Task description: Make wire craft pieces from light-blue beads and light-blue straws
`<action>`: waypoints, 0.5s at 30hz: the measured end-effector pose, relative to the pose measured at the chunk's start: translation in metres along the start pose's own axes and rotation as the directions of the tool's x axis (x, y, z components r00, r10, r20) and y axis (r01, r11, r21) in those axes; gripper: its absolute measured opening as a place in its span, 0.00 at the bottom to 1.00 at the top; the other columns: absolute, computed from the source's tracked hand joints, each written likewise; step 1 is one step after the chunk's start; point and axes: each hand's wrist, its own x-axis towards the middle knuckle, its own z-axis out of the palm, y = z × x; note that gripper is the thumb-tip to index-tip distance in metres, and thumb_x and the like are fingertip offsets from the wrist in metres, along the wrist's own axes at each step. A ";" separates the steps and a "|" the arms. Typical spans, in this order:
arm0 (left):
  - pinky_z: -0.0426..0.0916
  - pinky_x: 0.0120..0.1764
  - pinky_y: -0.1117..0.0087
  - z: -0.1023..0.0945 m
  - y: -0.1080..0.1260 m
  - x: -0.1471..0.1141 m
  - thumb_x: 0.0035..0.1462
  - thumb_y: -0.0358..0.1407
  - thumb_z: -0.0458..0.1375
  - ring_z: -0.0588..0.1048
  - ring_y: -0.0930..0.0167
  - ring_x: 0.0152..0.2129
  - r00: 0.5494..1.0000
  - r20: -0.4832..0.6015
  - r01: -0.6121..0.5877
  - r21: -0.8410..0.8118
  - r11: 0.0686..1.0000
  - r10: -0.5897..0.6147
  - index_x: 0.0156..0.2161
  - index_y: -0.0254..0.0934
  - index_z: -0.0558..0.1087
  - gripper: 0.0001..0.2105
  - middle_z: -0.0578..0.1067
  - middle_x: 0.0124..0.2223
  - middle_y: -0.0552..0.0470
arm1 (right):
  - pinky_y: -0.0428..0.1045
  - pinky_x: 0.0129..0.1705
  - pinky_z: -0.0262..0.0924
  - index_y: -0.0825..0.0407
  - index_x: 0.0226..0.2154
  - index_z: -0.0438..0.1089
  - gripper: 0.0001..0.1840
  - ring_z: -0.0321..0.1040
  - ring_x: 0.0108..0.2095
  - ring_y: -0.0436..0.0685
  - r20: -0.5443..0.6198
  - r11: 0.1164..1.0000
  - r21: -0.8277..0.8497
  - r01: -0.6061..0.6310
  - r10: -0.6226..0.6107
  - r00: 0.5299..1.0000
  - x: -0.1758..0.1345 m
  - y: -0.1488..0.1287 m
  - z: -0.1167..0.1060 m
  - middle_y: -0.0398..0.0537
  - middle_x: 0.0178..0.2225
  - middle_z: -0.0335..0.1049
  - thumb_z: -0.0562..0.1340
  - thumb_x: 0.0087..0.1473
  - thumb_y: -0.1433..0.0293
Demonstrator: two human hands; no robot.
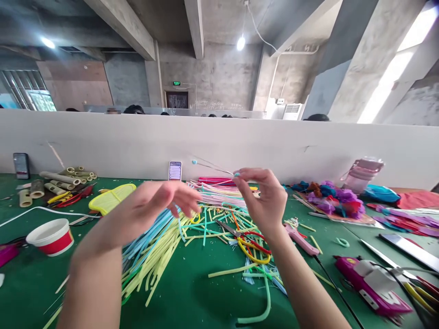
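Note:
My right hand [262, 196] is raised above the table with thumb and forefinger pinched on a thin wire [215, 167]. A small light-blue tip [194, 162] shows at the wire's far left end, and a bit of the same blue peeks out at my fingertips. To the left hovers my left hand [161, 198], fingers stretched out and slightly blurred, holding nothing. Beneath it lies a bundle of yellow and blue pipe cleaners [157, 260]. Scissors with red and yellow handles [254, 246] rest among loose green pieces below my right hand.
A pink hot glue gun [301, 240] lies beside my right forearm, near a magenta power strip [372, 285]. At left are a paper cup [51, 237] and bamboo pieces [65, 180]. A phone [175, 170] leans on the white partition [137, 141]; a bottle [363, 176] stands at right.

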 end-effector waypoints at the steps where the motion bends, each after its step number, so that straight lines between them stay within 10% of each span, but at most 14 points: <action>1: 0.74 0.39 0.64 0.005 0.009 0.005 0.53 0.65 0.56 0.80 0.57 0.41 0.997 0.068 0.039 0.010 0.999 -0.039 0.46 0.36 0.81 0.34 0.81 0.45 0.37 | 0.55 0.45 0.68 0.45 0.36 0.71 0.05 0.74 0.41 0.57 0.010 0.995 -0.041 0.088 -0.087 0.996 -0.003 -0.001 0.003 0.47 0.38 0.77 0.63 0.60 0.73; 5: 0.74 0.47 0.54 0.011 -0.003 0.037 0.53 0.67 0.53 0.72 0.51 0.56 0.984 0.167 0.125 -0.387 0.914 -0.064 0.64 0.41 0.66 0.42 0.71 0.61 0.33 | 0.55 0.43 0.68 0.45 0.41 0.70 0.12 0.74 0.41 0.57 0.260 0.889 -0.153 0.432 -0.386 0.885 -0.016 0.003 0.019 0.49 0.42 0.78 0.59 0.60 0.79; 9: 0.72 0.51 0.50 0.006 -0.028 0.055 0.63 0.58 0.52 0.73 0.52 0.56 0.988 0.156 0.121 -0.687 0.716 -0.017 0.62 0.40 0.66 0.30 0.72 0.60 0.34 | 0.56 0.48 0.68 0.47 0.44 0.71 0.17 0.72 0.48 0.59 0.475 0.844 -0.139 0.518 -0.402 0.783 -0.020 0.008 0.033 0.51 0.47 0.77 0.54 0.61 0.82; 15: 0.72 0.53 0.53 0.003 -0.025 0.054 0.70 0.39 0.49 0.75 0.58 0.54 0.995 0.055 0.100 -0.708 0.699 -0.087 0.46 0.34 0.75 0.14 0.77 0.55 0.39 | 0.60 0.52 0.66 0.46 0.47 0.72 0.21 0.69 0.52 0.60 0.352 0.929 -0.100 0.356 -0.302 0.886 -0.017 0.004 0.027 0.52 0.50 0.74 0.54 0.59 0.82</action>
